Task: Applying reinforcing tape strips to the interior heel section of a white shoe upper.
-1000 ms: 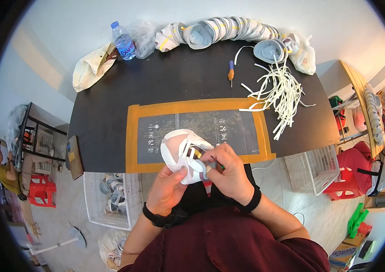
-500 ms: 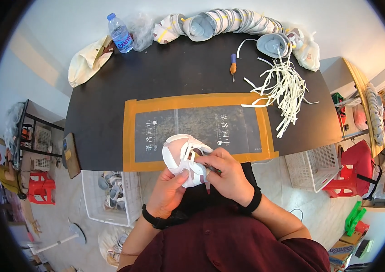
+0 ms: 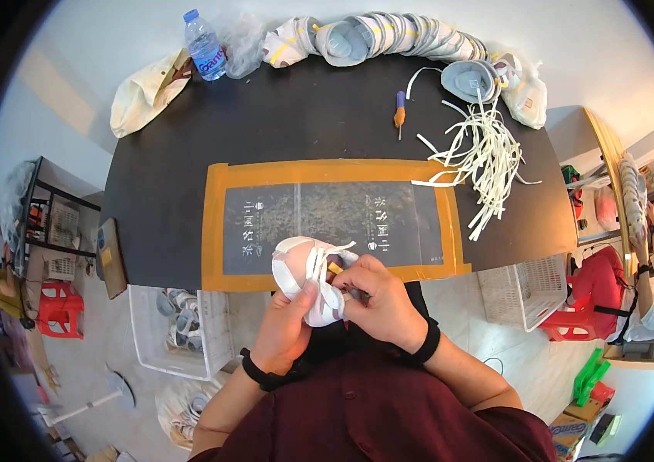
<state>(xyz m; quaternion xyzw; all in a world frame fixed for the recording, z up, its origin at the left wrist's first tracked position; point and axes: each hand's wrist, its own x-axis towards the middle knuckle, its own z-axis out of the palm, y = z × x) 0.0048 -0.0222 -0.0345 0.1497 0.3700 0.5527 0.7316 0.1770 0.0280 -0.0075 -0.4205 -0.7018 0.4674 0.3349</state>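
Note:
My left hand grips a white cup-shaped face mask from below, over the near edge of the black table. My right hand presses against the mask's right side, fingers closed around a small tool with a yellow part and the white straps. Both hands are close to my chest. The mask hangs just above the orange-taped dark mat.
A heap of white straps lies at the right of the table, an orange-handled screwdriver beside it. A row of stacked masks, a water bottle and a cloth bag line the far edge. White baskets stand on the floor.
The mask has turned slightly in my hands and both hands have shifted a little toward the table edge; my right fingers have closed more tightly over the tool.

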